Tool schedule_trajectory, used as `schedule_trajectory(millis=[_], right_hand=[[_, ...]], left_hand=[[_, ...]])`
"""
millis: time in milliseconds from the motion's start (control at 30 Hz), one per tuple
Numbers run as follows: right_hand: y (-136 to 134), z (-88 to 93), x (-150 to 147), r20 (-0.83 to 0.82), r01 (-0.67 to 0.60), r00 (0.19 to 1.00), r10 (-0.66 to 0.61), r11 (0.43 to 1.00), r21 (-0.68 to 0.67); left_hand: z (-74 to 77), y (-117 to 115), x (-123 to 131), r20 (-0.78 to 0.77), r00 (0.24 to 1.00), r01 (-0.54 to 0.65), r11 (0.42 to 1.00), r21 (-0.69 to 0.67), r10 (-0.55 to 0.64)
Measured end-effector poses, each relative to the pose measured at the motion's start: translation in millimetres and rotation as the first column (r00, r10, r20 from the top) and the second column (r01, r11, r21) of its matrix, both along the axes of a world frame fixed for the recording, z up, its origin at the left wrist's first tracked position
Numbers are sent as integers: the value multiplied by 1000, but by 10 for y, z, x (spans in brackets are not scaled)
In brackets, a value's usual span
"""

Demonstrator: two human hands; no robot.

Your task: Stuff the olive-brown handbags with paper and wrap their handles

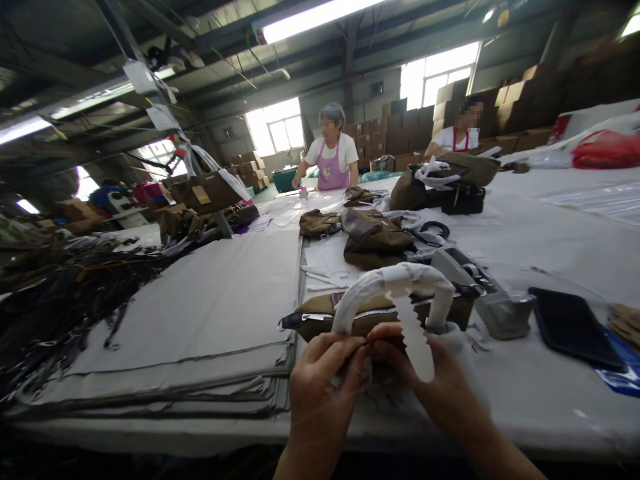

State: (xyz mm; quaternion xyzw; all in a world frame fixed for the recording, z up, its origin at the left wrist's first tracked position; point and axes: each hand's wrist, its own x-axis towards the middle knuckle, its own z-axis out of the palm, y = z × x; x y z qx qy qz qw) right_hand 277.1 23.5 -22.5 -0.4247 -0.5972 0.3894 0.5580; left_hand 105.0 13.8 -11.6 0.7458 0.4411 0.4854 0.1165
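Behind fingers (343,348), bag (373,323) partly invisible

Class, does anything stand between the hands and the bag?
Nothing visible blocks the left hand or right hand at the near side of the zipped bag. The notched strip hanging from the handle hides part of the right hand.
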Motion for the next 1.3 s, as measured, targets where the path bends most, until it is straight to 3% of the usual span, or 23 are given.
schedule_trajectory(millis=[133,233,367,533,700,1100,1300], right_hand=[[7,-46,-5,58,46,997,-49,997,57],[17,-105,-15,154,137,975,-160,979,149],[28,-195,-37,293,244,877,-382,877,413],[27,-273,-87,422,180,744,-518,764,620],[30,-304,-118,548,129,623,-559,764,632],[154,-297,-82,529,33,605,-595,682,730],[195,-296,-116,552,32,593,-587,702,712]], left_hand=[[-13,6,-13,-42,999,-7,1000,13,7],[-43,38,-31,-9,1000,-3,1000,-26,2],[-91,80,-67,69,997,-28,997,-68,33],[-103,84,-75,111,993,-26,995,-97,37],[-120,88,-89,127,991,-16,993,-121,31],[-148,119,-102,158,987,0,994,-106,17],[-150,138,-97,165,986,13,992,-128,8]])
